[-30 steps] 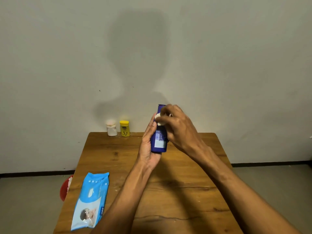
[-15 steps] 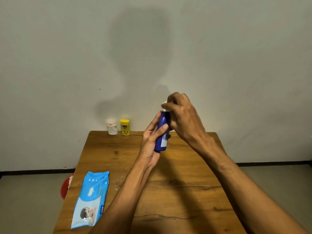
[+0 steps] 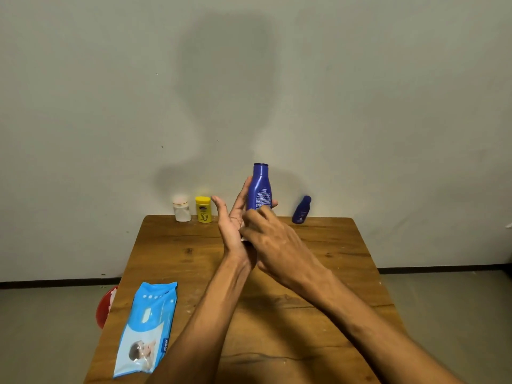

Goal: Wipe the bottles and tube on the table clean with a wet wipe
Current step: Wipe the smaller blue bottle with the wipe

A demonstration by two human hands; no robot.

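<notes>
I hold a large blue bottle [image 3: 261, 187] upright above the wooden table [image 3: 338, 261]. My left hand [image 3: 232, 220] grips it from behind, with a fingertip showing on its right side and the thumb sticking out to the left. My right hand [image 3: 273, 239] covers the bottle's lower part, fingers curled over a white wet wipe [image 3: 243, 239], of which only a small edge shows. A small blue bottle [image 3: 301, 210] stands at the table's far edge on the right. A yellow bottle [image 3: 203, 209] and a white jar [image 3: 181, 209] stand at the far left.
A blue pack of wet wipes [image 3: 146, 328] lies near the table's front left corner. A red container [image 3: 104, 306] sits on the floor just left of the table. The wall rises directly behind the table's far edge.
My right hand slid with the wipe from the bottle's cap down to its lower part. The bottle's top now shows, and the small blue bottle behind is uncovered.
</notes>
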